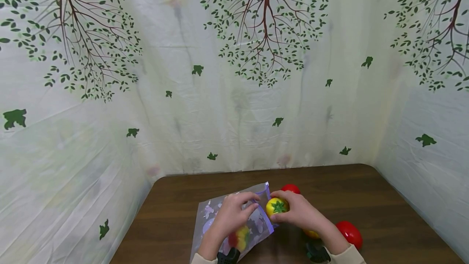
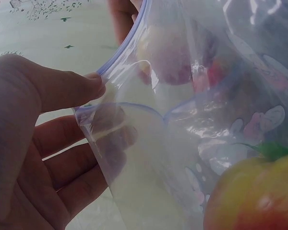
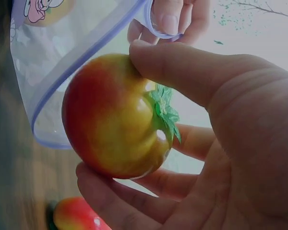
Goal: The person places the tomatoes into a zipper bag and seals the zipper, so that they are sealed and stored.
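Note:
My left hand [image 1: 234, 212] pinches the rim of a clear zip bag [image 2: 149, 163] with a purple edge and printed cartoon figures. In the left wrist view the thumb lies on the near side of the rim, and some fingers show through the plastic. Inside the bag is a yellow-and-red toy tomato [image 1: 240, 237] with a green top. My right hand [image 1: 302, 212] grips another yellow-and-red toy tomato [image 3: 117, 117] between thumb and fingers. Its green leafy top [image 3: 165, 110] faces the palm. This tomato is at the bag's mouth, where the purple rim stands apart.
A red round piece [image 1: 291, 188] lies behind my right hand on the brown wooden table [image 1: 176, 203]. Another shiny red one [image 1: 349, 234] sits to the right of that wrist. Partly hidden below the forearm is a yellow piece [image 1: 311, 234]. A leaf-patterned curtain [image 1: 242, 133] surrounds the table.

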The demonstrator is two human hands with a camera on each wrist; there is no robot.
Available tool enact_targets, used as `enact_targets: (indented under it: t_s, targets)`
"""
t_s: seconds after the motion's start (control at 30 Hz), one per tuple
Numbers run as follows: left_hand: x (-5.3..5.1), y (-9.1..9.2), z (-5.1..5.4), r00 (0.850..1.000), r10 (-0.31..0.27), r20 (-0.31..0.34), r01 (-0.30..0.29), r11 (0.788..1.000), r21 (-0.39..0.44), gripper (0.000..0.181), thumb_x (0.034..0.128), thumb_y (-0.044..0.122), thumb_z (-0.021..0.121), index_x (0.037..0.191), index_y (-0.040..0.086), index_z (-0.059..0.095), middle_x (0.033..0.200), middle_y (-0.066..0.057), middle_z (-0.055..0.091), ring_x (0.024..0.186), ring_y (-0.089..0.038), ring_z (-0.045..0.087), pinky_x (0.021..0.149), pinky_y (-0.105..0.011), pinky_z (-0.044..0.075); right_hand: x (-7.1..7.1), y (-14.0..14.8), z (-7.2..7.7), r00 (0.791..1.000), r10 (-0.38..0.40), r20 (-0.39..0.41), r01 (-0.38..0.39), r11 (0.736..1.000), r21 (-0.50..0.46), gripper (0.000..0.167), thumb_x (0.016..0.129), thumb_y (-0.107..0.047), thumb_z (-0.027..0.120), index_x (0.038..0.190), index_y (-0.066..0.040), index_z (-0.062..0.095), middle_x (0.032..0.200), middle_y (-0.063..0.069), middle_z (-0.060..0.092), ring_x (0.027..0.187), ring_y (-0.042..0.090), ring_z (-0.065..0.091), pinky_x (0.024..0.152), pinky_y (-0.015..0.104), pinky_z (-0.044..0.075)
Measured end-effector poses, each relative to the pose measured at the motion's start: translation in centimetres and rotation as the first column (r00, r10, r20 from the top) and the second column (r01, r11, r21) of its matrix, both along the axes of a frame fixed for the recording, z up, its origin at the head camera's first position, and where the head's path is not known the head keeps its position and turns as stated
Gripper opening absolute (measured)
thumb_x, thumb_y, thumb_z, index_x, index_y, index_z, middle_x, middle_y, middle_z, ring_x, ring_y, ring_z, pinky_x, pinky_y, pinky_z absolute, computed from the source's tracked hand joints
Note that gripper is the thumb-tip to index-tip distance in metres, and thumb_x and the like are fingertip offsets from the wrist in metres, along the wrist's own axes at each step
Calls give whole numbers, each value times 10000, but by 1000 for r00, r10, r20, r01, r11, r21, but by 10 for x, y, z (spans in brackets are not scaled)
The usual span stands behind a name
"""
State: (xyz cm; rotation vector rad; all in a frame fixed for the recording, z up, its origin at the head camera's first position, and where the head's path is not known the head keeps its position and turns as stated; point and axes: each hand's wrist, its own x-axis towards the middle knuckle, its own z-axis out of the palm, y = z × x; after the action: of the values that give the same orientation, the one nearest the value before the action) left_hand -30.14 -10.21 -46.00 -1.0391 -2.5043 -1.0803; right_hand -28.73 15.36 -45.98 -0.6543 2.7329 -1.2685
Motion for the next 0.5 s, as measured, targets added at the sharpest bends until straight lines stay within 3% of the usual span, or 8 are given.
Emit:
enact_targets:
  t_s: [0.5]
  targets:
    - [1,3,-1,999,-17,-43,17,1000,0,131,961,194,705,1079,167,756,1015,90,736,843,-3,628,732,-244,522,-2,-5,-11,981,134,138,-113,982,-155,545,844,-307,808,1336,-172,616,1159,15,619,976,239,571,786,363,534]
